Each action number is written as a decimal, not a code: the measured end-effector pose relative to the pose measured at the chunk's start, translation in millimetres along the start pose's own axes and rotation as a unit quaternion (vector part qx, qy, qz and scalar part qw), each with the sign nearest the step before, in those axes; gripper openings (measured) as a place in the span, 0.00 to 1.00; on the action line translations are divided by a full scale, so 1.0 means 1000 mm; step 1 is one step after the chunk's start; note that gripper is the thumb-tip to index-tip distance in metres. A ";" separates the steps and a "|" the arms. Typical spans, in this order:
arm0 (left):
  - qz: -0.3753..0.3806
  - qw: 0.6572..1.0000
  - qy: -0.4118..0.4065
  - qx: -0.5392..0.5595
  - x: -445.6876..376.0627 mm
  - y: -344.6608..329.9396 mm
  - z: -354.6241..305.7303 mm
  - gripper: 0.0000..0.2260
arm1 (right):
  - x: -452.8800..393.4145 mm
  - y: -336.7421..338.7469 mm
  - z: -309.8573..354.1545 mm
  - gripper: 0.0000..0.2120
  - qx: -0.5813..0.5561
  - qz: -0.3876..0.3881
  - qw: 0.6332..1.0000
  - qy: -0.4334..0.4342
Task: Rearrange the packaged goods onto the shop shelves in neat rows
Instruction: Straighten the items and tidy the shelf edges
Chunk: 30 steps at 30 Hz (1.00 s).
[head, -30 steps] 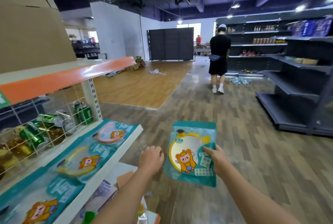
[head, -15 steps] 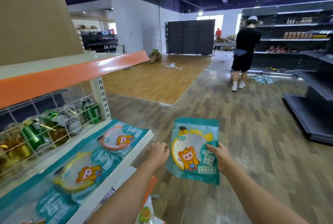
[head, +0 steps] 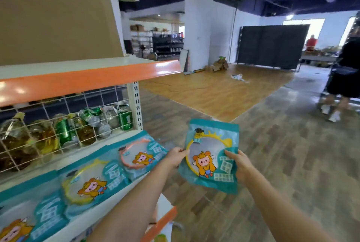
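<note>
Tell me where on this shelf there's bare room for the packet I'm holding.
Little room: teal packets lie edge to edge along the white shelf. One bare strip runs behind them, below the wire basket. The held packet hangs off the shelf's end.

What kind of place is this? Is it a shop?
Probably a shop being stocked. A shelf carries a row of teal packets, with green cans behind a wire grid, and darker shelving stands farther back. Both hands hold another packet.

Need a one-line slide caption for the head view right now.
Both hands, left and right, hold a teal packet beside the shelf.
</note>
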<state>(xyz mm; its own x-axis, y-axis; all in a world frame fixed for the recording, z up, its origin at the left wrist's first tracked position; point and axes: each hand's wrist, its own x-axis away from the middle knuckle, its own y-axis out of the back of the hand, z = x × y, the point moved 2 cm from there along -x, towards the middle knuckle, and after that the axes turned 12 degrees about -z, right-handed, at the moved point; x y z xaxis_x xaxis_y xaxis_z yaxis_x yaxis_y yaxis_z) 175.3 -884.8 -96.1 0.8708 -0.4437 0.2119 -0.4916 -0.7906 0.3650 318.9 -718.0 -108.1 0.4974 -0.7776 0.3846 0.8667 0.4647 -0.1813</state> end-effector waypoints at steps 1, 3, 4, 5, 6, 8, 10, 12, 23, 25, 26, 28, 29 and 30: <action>-0.010 0.999 0.011 0.032 -0.001 0.004 -0.002 0.17 | -0.006 -0.007 0.004 0.02 0.008 0.017 1.000 -0.002; -0.042 0.997 0.022 0.060 -0.001 0.015 -0.004 0.16 | -0.016 -0.024 0.009 0.02 0.025 0.050 0.998 -0.005; -0.059 0.996 0.023 0.066 -0.003 0.022 -0.003 0.15 | -0.021 -0.033 0.011 0.02 0.035 0.066 0.997 -0.006; -0.074 0.995 0.024 0.070 -0.006 0.029 -0.001 0.15 | -0.024 -0.043 0.013 0.02 0.046 0.081 0.996 -0.007; -0.090 0.993 0.026 0.075 -0.007 0.037 0.000 0.14 | -0.027 -0.054 0.013 0.02 0.057 0.095 0.994 -0.009; -0.120 0.987 0.033 0.103 -0.009 0.054 0.005 0.13 | -0.030 -0.077 0.014 0.03 0.080 0.114 0.990 -0.012; -0.153 0.979 0.040 0.129 -0.010 0.073 0.011 0.12 | -0.032 -0.098 0.013 0.04 0.092 0.132 0.987 -0.008; -0.189 0.970 0.056 0.144 -0.010 0.092 0.018 0.12 | -0.035 -0.117 0.010 0.05 0.115 0.156 0.981 0.005; -0.337 0.904 0.190 0.181 -0.044 0.165 0.081 0.13 | -0.057 -0.191 -0.018 0.07 0.194 0.163 0.967 0.030; -0.337 0.904 0.205 0.165 -0.049 0.164 0.089 0.14 | -0.061 -0.197 -0.023 0.06 0.212 0.153 0.964 0.046; -0.333 0.907 0.211 0.150 -0.051 0.163 0.092 0.14 | -0.062 -0.200 -0.025 0.06 0.225 0.147 0.961 0.058; -0.324 0.919 0.202 0.098 -0.053 0.162 0.095 0.14 | -0.064 -0.206 -0.028 0.06 0.264 0.137 0.951 0.088; -0.318 0.927 0.190 0.058 -0.052 0.162 0.094 0.14 | -0.065 -0.208 -0.030 0.08 0.291 0.132 0.942 0.105; -0.309 0.935 0.177 0.008 -0.049 0.163 0.092 0.15 | -0.066 -0.210 -0.032 0.10 0.324 0.127 0.928 0.130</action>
<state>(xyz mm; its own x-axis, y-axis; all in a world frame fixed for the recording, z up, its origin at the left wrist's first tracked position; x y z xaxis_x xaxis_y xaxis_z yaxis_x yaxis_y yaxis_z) 53.3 -1030.6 -130.8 0.9308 0.2642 0.2527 0.1063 -0.8570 0.5043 105.2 -778.1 -124.6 0.7485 -0.6440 0.1581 0.5563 0.7395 0.3790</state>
